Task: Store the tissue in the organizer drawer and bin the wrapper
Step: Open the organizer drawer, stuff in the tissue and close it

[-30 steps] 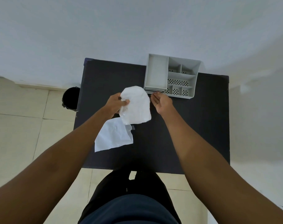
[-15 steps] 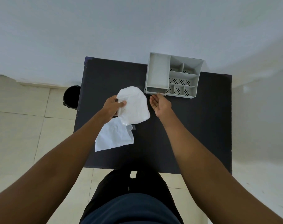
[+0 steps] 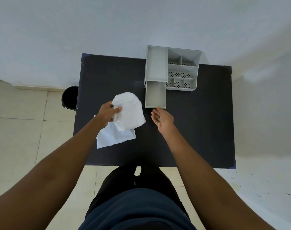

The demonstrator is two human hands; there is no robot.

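Observation:
My left hand (image 3: 108, 113) is shut on a crumpled white tissue (image 3: 129, 112) and holds it just above the black table (image 3: 199, 122), left of the drawer. Under and behind the tissue a flat white wrapper (image 3: 114, 138) lies on the table. The grey organizer (image 3: 183, 70) stands at the table's far edge, and its drawer (image 3: 155, 95) is pulled out towards me and is empty. My right hand (image 3: 163, 120) is at the drawer's front lip, fingertips pinching it.
A black bin (image 3: 70, 97) stands on the tiled floor by the table's far left corner. The organizer's top has one long tray and several small perforated compartments. A white wall rises behind the table. My legs are at the near edge.
My right hand has drawn the drawer out of the organizer towards me. My left hand has kept hold of the tissue and shifted slightly left.

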